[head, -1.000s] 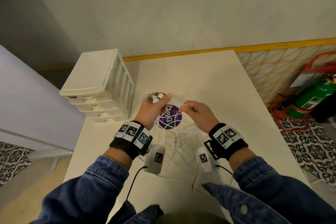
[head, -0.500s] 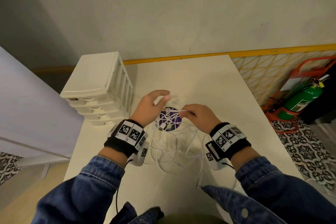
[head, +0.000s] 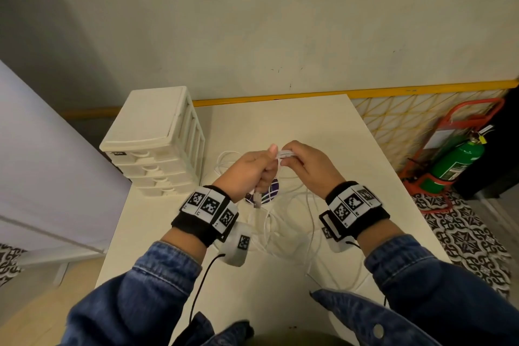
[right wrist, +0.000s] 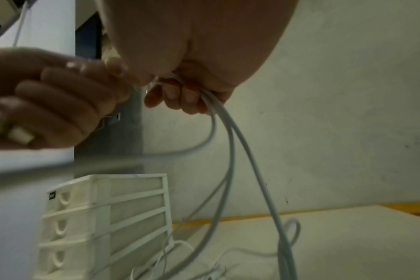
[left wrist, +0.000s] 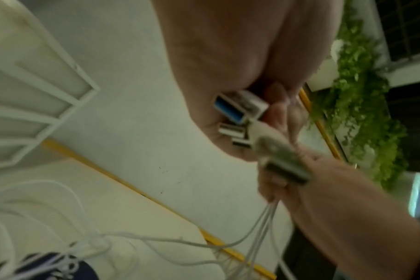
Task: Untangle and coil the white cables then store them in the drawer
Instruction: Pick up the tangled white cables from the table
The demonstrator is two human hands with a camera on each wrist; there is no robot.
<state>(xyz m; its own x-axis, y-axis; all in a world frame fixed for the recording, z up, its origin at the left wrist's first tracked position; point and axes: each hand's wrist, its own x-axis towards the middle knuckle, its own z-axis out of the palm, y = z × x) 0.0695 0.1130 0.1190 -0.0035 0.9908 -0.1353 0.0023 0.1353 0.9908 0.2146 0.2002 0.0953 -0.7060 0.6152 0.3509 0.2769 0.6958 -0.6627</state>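
A tangle of white cables (head: 283,222) lies on the white table (head: 323,132), partly over a purple round sticker (head: 271,195). My left hand (head: 252,170) is raised above it, fingers curled round a bundle of USB plugs (left wrist: 237,113). My right hand (head: 304,164) pinches the cable strands (right wrist: 226,121) right beside the left thumb; the strands hang from it down to the table. In the head view the two hands touch at a short white cable piece (head: 285,153). The white drawer unit (head: 153,140) stands at the table's left, its drawers closed.
A grey wall runs behind the table with a yellow strip (head: 280,95) at its foot. Right of the table stand a yellow lattice (head: 398,121) and a green fire extinguisher (head: 455,159) in a red stand. A white panel (head: 42,163) is on the left.
Both hands have risen off the tangle and come together. The left hand, spread over the cables half a second ago, now grips the plugs; strands hang from the right hand.
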